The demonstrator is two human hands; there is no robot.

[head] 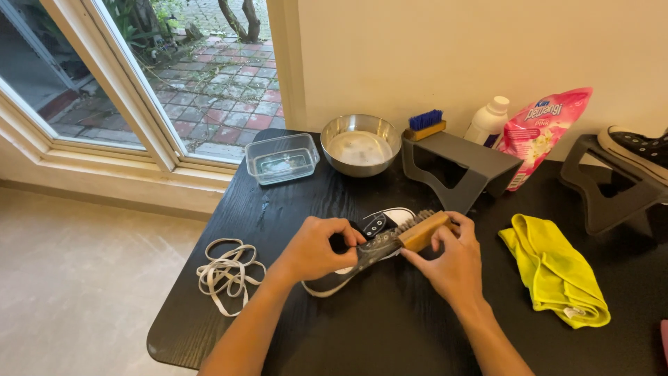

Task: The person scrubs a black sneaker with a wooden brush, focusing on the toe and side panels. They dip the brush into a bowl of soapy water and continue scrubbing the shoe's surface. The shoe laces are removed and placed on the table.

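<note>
My left hand (pixel 313 248) grips sneaker (pixel 362 252) mid-frame on table (pixel 390 327); right hand (pixel 454 259) clamps wooden brush (pixel 422 230) onto its side. Scrubbing step, I reckon. Next needs firm strokes, shoe pinned. Laces (pixel 224 273) lower left.

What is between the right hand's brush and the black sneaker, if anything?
Nothing visible. The right hand holds the wooden brush with its bristles directly against the black sneaker, which the left hand steadies on the black table. The white laces lie apart, to the left.
</note>
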